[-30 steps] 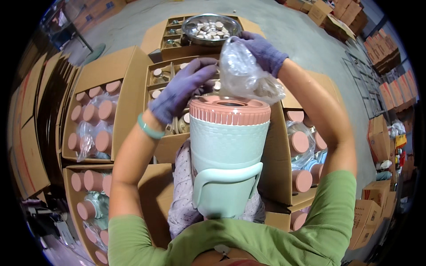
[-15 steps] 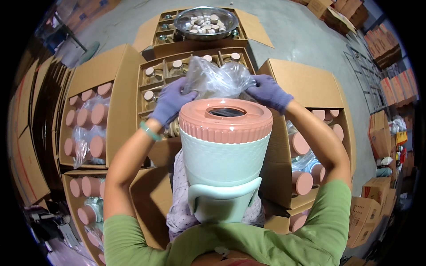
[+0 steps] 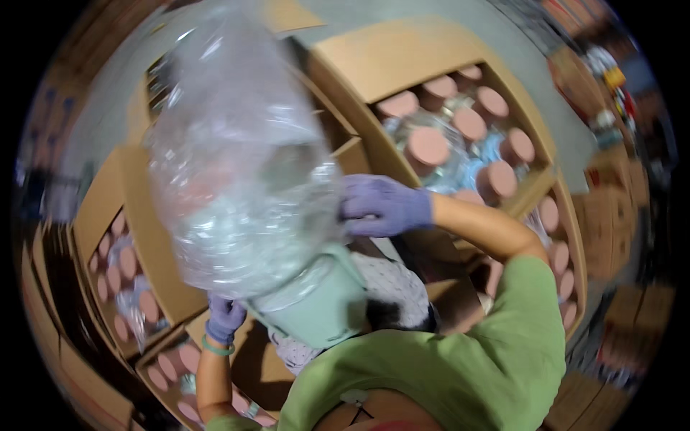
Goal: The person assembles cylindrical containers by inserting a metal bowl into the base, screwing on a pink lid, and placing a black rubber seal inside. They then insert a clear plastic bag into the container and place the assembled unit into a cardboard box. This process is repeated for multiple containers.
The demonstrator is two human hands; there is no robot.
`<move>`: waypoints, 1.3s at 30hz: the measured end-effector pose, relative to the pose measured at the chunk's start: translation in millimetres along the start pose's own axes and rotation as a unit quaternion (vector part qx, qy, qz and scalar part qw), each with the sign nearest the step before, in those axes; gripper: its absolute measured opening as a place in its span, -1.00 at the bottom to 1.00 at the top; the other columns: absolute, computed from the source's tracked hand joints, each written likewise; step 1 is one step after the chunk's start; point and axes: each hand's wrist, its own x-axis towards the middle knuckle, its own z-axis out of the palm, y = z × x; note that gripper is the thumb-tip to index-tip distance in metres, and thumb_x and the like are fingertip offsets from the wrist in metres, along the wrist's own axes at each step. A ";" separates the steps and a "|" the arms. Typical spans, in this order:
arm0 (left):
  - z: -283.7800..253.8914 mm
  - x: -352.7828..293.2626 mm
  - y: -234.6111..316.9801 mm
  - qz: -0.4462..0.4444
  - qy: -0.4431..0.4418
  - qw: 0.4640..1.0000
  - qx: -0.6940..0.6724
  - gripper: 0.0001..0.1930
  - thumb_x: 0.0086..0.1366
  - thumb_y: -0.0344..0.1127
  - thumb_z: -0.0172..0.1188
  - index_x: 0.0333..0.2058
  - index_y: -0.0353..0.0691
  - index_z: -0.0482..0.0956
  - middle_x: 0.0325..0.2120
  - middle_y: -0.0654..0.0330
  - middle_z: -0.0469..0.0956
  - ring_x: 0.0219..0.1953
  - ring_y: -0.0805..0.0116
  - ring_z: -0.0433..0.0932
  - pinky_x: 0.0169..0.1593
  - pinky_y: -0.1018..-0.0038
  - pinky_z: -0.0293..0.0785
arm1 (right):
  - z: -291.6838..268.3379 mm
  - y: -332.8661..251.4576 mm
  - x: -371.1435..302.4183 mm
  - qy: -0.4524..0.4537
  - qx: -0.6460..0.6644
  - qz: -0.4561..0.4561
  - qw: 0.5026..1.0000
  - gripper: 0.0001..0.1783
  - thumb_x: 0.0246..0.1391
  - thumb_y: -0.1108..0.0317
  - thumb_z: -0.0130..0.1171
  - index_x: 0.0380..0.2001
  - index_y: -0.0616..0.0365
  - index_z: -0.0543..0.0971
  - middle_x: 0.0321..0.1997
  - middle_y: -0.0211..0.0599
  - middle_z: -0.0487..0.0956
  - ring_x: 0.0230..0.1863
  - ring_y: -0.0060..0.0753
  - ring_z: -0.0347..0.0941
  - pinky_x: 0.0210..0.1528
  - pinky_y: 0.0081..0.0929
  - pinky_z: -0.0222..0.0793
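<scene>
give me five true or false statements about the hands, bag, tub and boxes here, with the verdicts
1. The bag covers the upper part of the tub. True.
2. The left hand is bare. False: it wears a purple glove.
3. The right hand is beside the bag's right side. True.
4. The bracelet is on the right wrist. False: it is on the left.
5. The open box at upper right holds things with blue tops. False: the tops are pink.
</scene>
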 end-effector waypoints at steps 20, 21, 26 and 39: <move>5.7 72.4 154.3 -0.023 0.468 0.881 -0.066 -0.74 0.42 -0.36 0.05 -0.01 -0.38 0.46 -0.31 0.29 0.45 -0.34 0.55 0.34 -0.24 0.61 0.31 | 34.3 -82.8 11.8 0.309 0.406 0.176 0.842 -0.79 0.24 0.40 0.07 -0.07 0.18 0.46 -0.12 -0.40 0.45 -0.12 -0.53 0.39 -0.04 -0.51 0.36; 8.1 88.5 165.0 -0.033 0.501 0.865 -0.021 -0.75 0.43 -0.35 0.03 -0.01 -0.35 0.47 -0.32 0.30 0.44 -0.33 0.56 0.33 -0.26 0.61 0.30 | 30.3 -84.5 18.3 0.325 0.402 0.188 0.835 -0.80 0.25 0.39 0.08 -0.09 0.16 0.46 -0.17 -0.43 0.46 -0.14 -0.59 0.37 -0.07 -0.55 0.35; -5.5 97.9 193.2 0.077 0.470 0.879 0.040 -0.85 0.37 -0.37 0.03 -0.20 -0.29 0.53 -0.42 0.25 0.48 -0.39 0.40 0.42 -0.30 0.49 0.39 | 6.1 -90.2 10.3 0.288 0.399 0.160 0.855 -0.77 0.28 0.37 0.05 -0.03 0.17 0.45 -0.19 -0.46 0.46 -0.21 -0.69 0.34 -0.15 -0.63 0.32; 88.9 -14.4 130.3 -0.026 -0.043 0.991 -0.128 -0.19 -0.16 0.10 0.52 0.00 -0.32 0.51 -0.23 -0.03 0.53 -0.06 -0.11 0.49 0.07 0.08 0.33 | 97.7 -36.9 -72.5 0.039 0.054 -0.006 0.998 -0.79 0.06 0.23 0.25 -0.37 0.11 0.50 -0.36 -0.21 0.44 -0.18 0.05 0.37 -0.02 -0.07 0.29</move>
